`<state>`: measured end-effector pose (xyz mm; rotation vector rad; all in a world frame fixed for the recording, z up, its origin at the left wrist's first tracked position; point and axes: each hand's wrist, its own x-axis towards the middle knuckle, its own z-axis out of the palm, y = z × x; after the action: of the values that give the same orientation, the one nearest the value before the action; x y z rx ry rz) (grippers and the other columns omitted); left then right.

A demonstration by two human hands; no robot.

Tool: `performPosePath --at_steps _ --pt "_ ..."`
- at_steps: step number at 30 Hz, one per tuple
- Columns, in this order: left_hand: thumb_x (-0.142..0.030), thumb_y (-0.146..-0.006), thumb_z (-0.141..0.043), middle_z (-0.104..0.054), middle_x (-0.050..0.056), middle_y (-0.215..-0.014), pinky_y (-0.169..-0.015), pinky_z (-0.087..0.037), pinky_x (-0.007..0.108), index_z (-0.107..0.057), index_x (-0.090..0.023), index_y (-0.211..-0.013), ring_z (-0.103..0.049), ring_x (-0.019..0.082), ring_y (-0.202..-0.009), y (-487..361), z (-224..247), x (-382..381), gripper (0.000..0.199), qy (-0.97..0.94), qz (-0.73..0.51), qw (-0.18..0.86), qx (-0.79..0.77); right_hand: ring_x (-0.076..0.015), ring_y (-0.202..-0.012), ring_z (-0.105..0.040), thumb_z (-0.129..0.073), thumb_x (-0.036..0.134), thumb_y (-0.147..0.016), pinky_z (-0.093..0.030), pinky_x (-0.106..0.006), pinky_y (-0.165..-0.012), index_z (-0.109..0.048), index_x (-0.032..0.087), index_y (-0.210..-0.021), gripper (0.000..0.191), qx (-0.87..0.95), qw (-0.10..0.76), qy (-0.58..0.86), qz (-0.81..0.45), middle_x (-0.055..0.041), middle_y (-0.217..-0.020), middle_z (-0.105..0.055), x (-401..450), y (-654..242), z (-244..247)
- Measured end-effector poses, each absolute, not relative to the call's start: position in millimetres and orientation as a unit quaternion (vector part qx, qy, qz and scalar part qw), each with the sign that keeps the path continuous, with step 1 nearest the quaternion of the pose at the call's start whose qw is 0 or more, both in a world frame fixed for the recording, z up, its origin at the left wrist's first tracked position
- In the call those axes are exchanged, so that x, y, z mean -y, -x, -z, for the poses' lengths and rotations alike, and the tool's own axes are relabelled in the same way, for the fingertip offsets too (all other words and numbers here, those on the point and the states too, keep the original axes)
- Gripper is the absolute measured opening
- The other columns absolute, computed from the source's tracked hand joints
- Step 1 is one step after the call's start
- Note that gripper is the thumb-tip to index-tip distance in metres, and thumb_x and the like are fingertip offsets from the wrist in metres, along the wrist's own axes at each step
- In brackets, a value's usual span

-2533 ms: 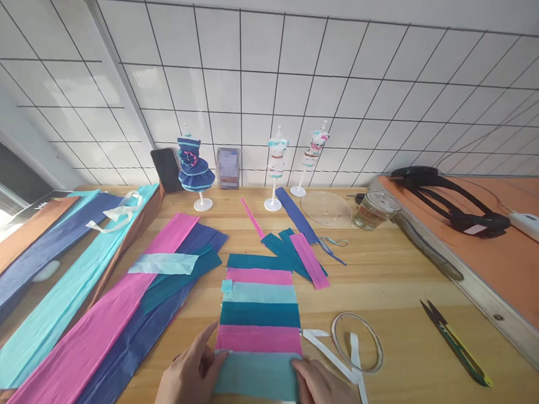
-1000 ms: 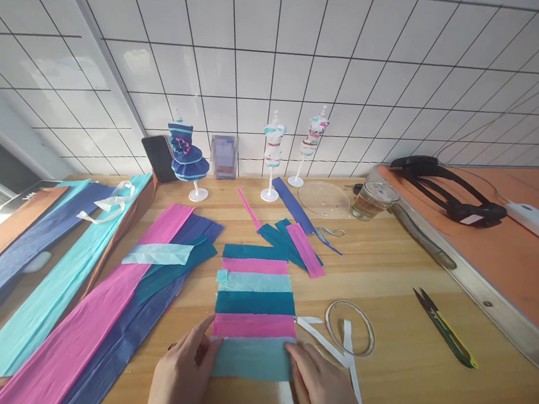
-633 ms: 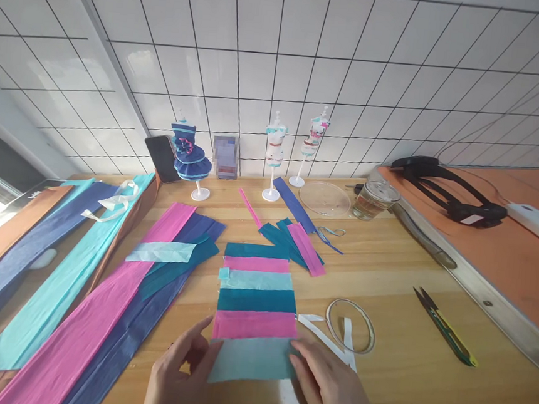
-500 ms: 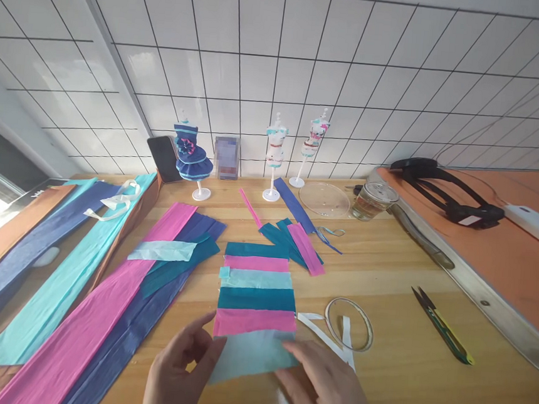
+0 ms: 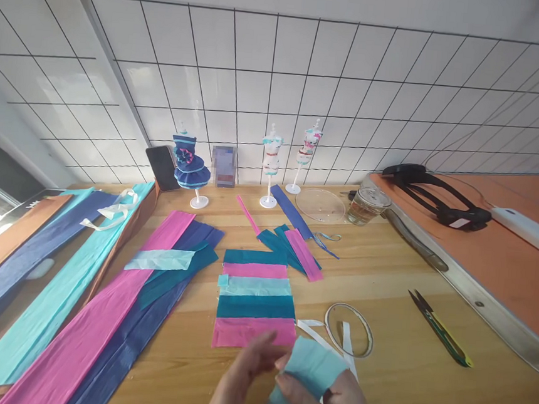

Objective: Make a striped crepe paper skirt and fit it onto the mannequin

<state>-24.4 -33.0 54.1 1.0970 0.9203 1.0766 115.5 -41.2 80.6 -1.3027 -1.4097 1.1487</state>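
A light blue strip of crepe paper (image 5: 314,366) is raised off the table at the lower middle, bent and gripped in my right hand (image 5: 337,403), whose thumb presses on its face. My left hand (image 5: 244,385) is at the strip's left edge, fingers curved and apart; whether its fingertips touch the strip I cannot tell. Just beyond both hands lies a striped panel (image 5: 255,306) of teal, pink and light blue strips, its pink strip nearest me. A small light blue piece (image 5: 223,280) sits on the panel's left edge.
A roll of tape (image 5: 369,330) and white strips (image 5: 312,331) lie right of the panel, thread snips (image 5: 442,330) farther right. Long crepe strips (image 5: 99,319) cover the left. Behind stand a dressed mini mannequin (image 5: 192,167), two undressed ones (image 5: 272,155) and a glass (image 5: 368,205).
The light blue strip has left the near end of the panel and is lifted toward me in my right hand. My left hand has moved right, toward the strip.
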Motion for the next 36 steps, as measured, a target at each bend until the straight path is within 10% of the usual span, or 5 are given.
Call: performPosePath --at_steps 6,16,36 --pt "-0.064 -0.063 -0.063 -0.042 -0.004 -0.050 -0.045 -0.029 0.020 -0.060 -0.013 -0.063 -0.034 0.007 -0.048 36.9 -38.3 24.5 0.050 -0.502 -0.256 0.670 -0.483 -0.0176 -0.065 -0.065 -0.065 0.044 -0.073 -0.053 -0.021 -0.058 -0.067 0.022 -0.082 0.024 0.457 0.450 0.629 -0.440 -0.0025 -0.076 -0.070 41.2 -128.0 -73.8" --pt "-0.055 -0.069 -0.060 -0.054 -0.001 -0.049 -0.046 -0.037 0.022 -0.056 -0.014 -0.063 -0.048 0.011 -0.045 86.8 -40.2 8.6 0.042 -0.475 -0.224 0.664 -0.533 -0.0186 -0.073 -0.068 -0.056 0.042 -0.080 -0.055 -0.022 -0.065 -0.068 0.024 -0.099 0.030 0.579 0.304 0.654 -0.382 -0.0047 -0.090 -0.073 41.2 -159.3 -24.0" --pt "-0.044 -0.070 -0.050 -0.037 -0.009 -0.036 -0.037 -0.029 0.020 -0.054 -0.018 -0.057 -0.034 0.008 -0.033 88.0 -50.3 9.9 0.029 -0.481 -0.231 0.505 -0.678 -0.0127 -0.055 -0.056 -0.042 0.026 -0.089 -0.045 -0.023 -0.052 -0.046 0.024 -0.077 0.014 0.710 0.272 0.626 -0.172 0.0042 -0.064 -0.056 42.2 -142.3 -19.6"
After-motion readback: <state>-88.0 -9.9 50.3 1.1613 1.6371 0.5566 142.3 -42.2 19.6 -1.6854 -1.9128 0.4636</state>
